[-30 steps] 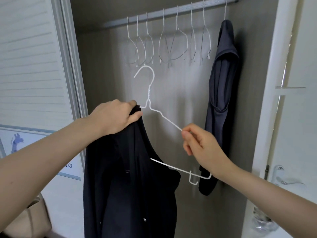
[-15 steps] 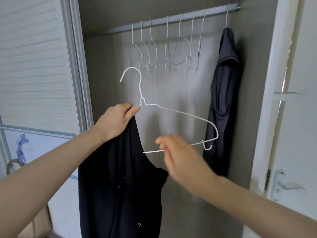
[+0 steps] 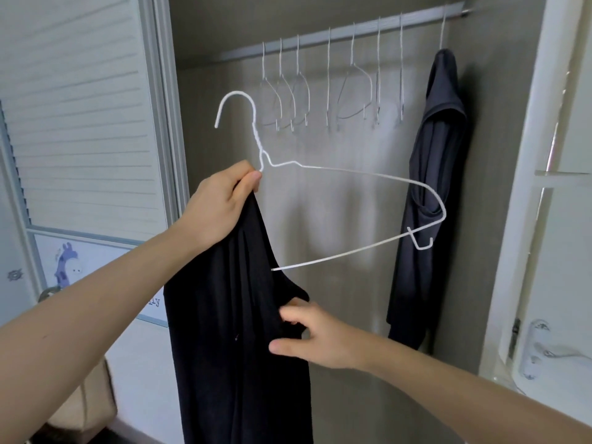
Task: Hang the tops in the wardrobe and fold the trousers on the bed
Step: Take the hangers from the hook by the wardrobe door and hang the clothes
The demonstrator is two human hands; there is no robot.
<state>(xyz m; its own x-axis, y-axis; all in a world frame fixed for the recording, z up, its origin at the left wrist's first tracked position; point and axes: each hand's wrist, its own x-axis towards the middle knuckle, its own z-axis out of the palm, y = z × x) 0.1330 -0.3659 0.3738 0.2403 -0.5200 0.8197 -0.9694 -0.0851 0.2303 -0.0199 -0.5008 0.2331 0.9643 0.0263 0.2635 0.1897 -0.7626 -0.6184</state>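
At the far left I see the slatted sliding door (image 3: 80,107) of the wardrobe. My left hand (image 3: 217,206) is raised before the opening, its grip pinched shut on the neck of a white wire hanger (image 3: 368,174) and the top edge of a black top (image 3: 230,331) — the garment hangs straight down from that fist. My right hand (image 3: 320,338) is lower, thumb and fingers closing on a fold of the same cloth. Behind, empty hangers (image 3: 330,84) line the rail (image 3: 352,30); a dark top (image 3: 432,187) hangs at the right end.
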